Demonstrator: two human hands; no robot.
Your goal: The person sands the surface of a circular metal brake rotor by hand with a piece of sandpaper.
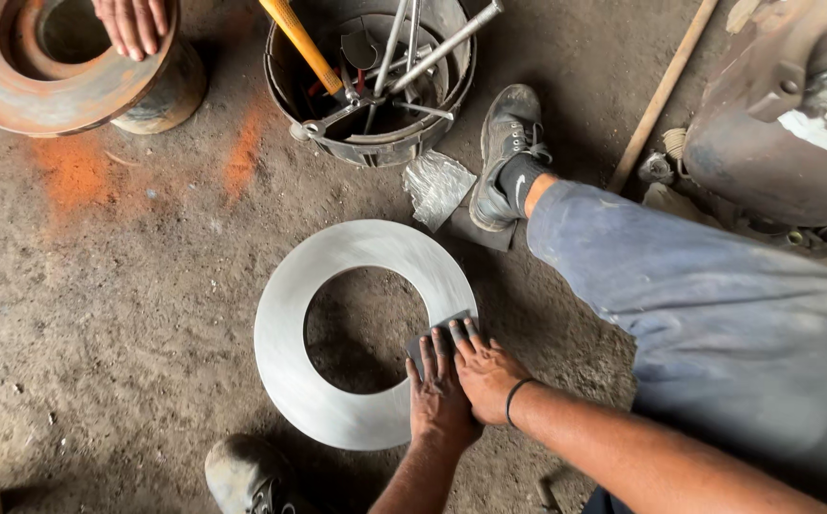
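Floor [128, 314]: bare, gritty ground carries everything; orange rust stains mark its upper left part.
Your leg [718, 324]: bent in blue-grey trousers, it fills the right side; its grey shoe [507, 152] is planted just right of the bucket.
Ring [285, 333]: a flat, bright metal ring lies on the floor near the middle, bare ground showing through its hole.
Rusty drum [14, 90]: it stands at the floor's top left corner, well apart from the ring; another person's hand [133, 21] rests on its rim.
Bucket [375, 143]: a round metal bucket at the top edge, above the ring, holds a yellow-handled tool [301, 43] and several steel rods and wrenches.
Your left hand [437, 385]: flat, fingers spread, it presses down on the ring's lower right part.
Your right hand [485, 366]: also flat and open, touching the left hand; a dark band sits on the wrist.
Pad [452, 319]: a small dark sheet lies under your fingertips on the ring, pinned flat rather than gripped.
Foil scrap [435, 186]: crumpled, between bucket and shoe.
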